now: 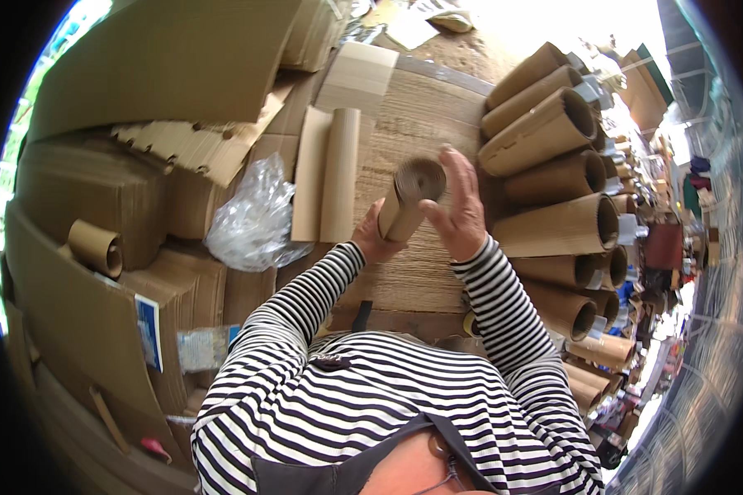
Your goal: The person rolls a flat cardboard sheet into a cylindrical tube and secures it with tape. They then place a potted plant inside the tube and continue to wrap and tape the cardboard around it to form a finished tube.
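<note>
A brown roll of corrugated cardboard (410,196) is held tilted above a wooden work surface (413,124). My left hand (371,241) grips its lower end from underneath. My right hand (458,206) wraps its upper side, fingers spread near the open spiral end. Both forearms wear black-and-white striped sleeves. A flat, partly curled cardboard sheet (326,173) lies just left of the roll.
A stack of finished cardboard rolls (557,177) is piled to the right. A crumpled clear plastic bag (254,219) lies on flat cardboard sheets (99,190) at left, with a small single roll (95,246) farther left. Large cardboard pieces (165,58) lean behind.
</note>
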### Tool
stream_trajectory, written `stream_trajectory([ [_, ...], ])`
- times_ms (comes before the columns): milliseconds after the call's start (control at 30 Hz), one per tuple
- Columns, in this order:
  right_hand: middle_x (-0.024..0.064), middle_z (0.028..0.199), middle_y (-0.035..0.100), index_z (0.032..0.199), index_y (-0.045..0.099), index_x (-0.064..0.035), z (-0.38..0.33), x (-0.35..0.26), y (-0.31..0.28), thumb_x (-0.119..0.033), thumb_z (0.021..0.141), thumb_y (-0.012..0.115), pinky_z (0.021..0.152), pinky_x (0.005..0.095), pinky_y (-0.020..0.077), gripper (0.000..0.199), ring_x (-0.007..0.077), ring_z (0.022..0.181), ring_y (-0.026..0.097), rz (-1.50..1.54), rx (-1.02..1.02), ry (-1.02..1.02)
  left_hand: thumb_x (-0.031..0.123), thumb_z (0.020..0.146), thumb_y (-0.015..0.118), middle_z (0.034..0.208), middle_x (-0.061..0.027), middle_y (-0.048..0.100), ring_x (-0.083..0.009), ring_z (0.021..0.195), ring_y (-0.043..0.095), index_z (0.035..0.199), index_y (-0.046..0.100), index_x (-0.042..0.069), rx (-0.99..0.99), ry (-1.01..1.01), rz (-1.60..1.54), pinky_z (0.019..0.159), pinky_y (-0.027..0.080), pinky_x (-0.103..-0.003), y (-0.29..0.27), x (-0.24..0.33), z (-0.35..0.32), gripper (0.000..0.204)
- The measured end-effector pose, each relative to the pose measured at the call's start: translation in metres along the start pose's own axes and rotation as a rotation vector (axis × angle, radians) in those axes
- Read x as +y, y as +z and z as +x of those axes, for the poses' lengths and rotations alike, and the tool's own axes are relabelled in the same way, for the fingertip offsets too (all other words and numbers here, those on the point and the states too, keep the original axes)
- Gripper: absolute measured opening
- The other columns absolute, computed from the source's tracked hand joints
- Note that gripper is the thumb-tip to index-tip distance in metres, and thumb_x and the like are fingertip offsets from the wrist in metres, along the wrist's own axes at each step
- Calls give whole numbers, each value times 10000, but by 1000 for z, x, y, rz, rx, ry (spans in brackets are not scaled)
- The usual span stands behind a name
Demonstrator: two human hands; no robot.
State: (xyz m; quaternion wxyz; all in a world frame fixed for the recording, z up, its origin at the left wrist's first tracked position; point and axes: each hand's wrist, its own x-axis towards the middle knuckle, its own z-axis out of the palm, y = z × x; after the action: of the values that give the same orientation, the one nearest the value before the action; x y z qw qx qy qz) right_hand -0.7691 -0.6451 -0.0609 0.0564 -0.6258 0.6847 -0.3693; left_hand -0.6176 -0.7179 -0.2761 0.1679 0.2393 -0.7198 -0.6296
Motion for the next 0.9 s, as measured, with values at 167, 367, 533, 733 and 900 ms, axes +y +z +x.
stream_trajectory([
  [167,251,1485,467,1571,262,-5,-104,5,46,-402,638,937,1145,488,393,1218,394,1378,462,-290,-334,193,236,845,859,1303,-97,578,-249,1248,556,1444,398,62,294,-297,-1075,1091,469,-419,17,18,-36,776],
  [367,208,1400,529,1605,217,-70,-150,-1,61,-355,628,935,1051,447,487,1246,363,1251,562,-116,-720,580,291,878,829,1215,-98,655,-248,1203,591,1316,571,68,381,-418,-1049,1060,473,-431,28,19,-91,554],
  [533,229,1383,563,1624,178,-79,-164,6,67,-353,667,939,1108,442,459,1253,378,1325,537,94,-833,425,297,935,771,1227,-120,661,-248,1177,602,1311,580,50,459,-495,-1053,1065,462,-428,16,-2,-126,489],
  [733,270,1461,534,1616,212,-62,-170,53,78,-287,702,910,1166,377,399,1173,337,1381,519,415,-976,556,133,961,646,1204,-130,698,-287,1156,660,1299,604,28,551,-674,-1133,1043,520,-485,24,-5,-161,356],
  [900,230,1397,601,1575,348,-97,-127,128,89,-320,708,875,1106,393,452,1039,341,1280,590,301,-1229,307,40,977,577,1241,-183,670,-365,1176,631,1266,588,-4,838,-743,-1206,1060,492,-564,80,-74,-184,293],
])
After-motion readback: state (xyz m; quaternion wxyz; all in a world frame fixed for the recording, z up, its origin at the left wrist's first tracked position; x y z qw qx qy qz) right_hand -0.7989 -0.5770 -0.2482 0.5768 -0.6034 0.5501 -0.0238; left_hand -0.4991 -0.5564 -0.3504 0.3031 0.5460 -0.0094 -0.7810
